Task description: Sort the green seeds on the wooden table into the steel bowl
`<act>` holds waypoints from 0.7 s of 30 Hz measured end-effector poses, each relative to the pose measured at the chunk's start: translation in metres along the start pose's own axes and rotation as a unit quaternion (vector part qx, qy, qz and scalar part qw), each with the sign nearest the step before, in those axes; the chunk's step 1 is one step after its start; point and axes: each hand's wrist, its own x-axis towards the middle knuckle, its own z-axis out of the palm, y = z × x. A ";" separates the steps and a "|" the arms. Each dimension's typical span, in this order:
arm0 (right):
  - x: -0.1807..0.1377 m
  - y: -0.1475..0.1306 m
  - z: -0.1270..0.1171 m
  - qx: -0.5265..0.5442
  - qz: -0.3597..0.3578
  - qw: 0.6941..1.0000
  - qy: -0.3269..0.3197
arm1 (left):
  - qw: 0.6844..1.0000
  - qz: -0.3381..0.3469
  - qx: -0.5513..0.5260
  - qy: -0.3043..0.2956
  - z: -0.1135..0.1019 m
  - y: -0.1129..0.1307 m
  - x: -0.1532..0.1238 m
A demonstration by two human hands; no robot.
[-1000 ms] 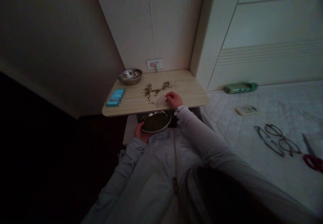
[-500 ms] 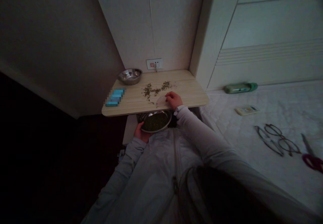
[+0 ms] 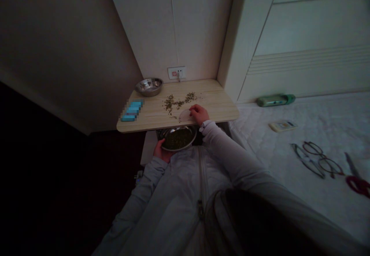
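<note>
My left hand [image 3: 163, 152] grips the rim of a metal bowl [image 3: 193, 139] from its left side, just below the table's front edge. Small dark green grains [image 3: 177, 137], like mung beans, fill the bottom of this bowl. On the table, my right hand [image 3: 199, 114] pinches a clear, half-round plastic sheet [image 3: 185, 115] that looks like a protractor. Its curved edge faces left, close to the front edge. Beyond it, more loose green grains [image 3: 179, 103] lie scattered in patches across the wooden table [image 3: 215, 106].
A second metal bowl [image 3: 149, 87] stands at the table's back left, with a blurred-out phone-like thing [image 3: 132, 110] before it. A wall socket [image 3: 177, 72] is behind. On the bed [image 3: 260, 140] at right lie a green bottle [image 3: 275, 100], a small pale box [image 3: 283, 126], glasses [image 3: 320, 158] and scissors [image 3: 358, 184].
</note>
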 end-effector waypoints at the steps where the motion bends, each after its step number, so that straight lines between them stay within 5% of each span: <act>1: 0.000 0.000 0.000 -0.001 0.000 1.000 0.001 | 1.000 -0.002 -0.002 -0.004 0.000 0.000 0.000; 21: 0.001 0.002 0.001 -0.001 -0.001 1.000 0.001 | 0.999 -0.014 -0.013 -0.027 -0.006 0.000 0.006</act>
